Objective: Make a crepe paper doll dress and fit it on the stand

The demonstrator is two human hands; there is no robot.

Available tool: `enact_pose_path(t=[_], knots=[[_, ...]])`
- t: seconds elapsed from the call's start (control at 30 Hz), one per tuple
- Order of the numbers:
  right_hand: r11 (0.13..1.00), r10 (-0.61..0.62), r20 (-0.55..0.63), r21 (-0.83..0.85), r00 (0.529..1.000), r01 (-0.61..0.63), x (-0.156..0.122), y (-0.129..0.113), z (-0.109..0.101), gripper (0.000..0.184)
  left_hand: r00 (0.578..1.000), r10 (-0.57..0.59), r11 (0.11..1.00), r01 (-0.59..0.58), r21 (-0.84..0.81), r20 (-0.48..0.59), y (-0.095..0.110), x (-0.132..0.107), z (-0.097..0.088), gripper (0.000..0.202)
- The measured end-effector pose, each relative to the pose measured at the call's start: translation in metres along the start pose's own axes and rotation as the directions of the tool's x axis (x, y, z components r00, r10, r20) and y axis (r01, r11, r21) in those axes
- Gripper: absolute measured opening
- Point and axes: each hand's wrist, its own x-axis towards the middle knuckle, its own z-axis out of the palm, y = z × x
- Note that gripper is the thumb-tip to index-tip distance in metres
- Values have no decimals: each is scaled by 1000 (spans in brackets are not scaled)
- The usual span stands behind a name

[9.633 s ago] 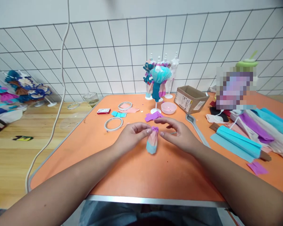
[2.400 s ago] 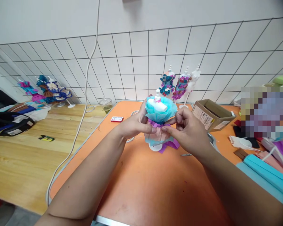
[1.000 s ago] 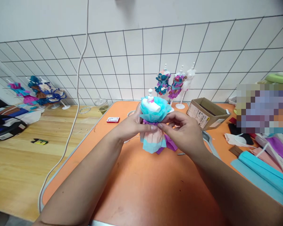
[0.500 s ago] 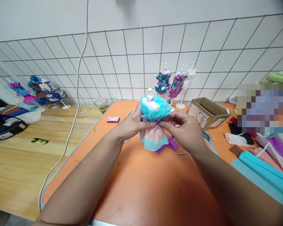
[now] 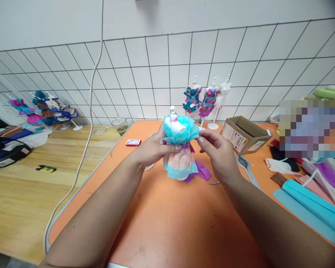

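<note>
A small white mannequin (image 5: 176, 125) stands upright on the orange table, dressed in crepe paper. It has a ruffled turquoise top (image 5: 181, 136), a purple band at the waist and a pale pink skirt (image 5: 178, 158) with a light blue hem. My left hand (image 5: 156, 149) is closed around the mannequin's waist, thumb across the front and fingers hidden behind. At the ruffle's right edge, my right hand (image 5: 216, 150) pinches with thumb and forefinger. Purple paper pieces (image 5: 202, 171) lie beside the skirt, near a thin metal blade-like tool (image 5: 214, 182).
Several dressed mannequins (image 5: 209, 100) stand at the back, beside an open cardboard box (image 5: 245, 136). A red-and-white small box (image 5: 133, 143) lies left. Rolled turquoise paper (image 5: 318, 203) and other sheets cover the right side. A white cable (image 5: 92, 93) hangs down at left.
My right hand has left the waist band and moved up and right to the ruffle's edge. My left hand keeps its hold; the mannequin has shifted slightly left.
</note>
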Motion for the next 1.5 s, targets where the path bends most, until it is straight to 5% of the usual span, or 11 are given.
enact_pose_path(t=[0.1, 0.23, 0.63, 0.8, 0.97, 1.27, 1.5], knots=[[997, 7, 90, -77, 996, -1, -2, -2, 2, 21, 1000, -29, 999, 28, -40, -12, -4, 0, -4, 42], [962, -29, 11, -270, 1000, 31, -6, -6, 7, 13, 999, -34, 999, 34, -42, -18, -5, 0, -4, 38], [807, -352, -38, -519, 935, 283, -12, -4, 11, 8, 998, -42, 999, 41, -31, -39, -6, 2, 12, 45], [847, -303, 73, -436, 950, 303, -10, -9, 5, 10, 998, -56, 998, 57, -33, 15, -1, 1, 7, 36], [826, -221, 39, -524, 974, 208, -9, -14, 3, 19, 989, 4, 979, 27, -201, 151, 7, -1, 5, 49], [873, -144, 144, -448, 979, 194, -4, -19, -4, 20, 993, 5, 1000, -3, -11, 114, 13, -1, -11, 46], [771, -186, 35, -614, 982, 168, -8, -21, 0, 27, 996, 2, 998, -8, 64, 86, 13, -1, 2, 53]])
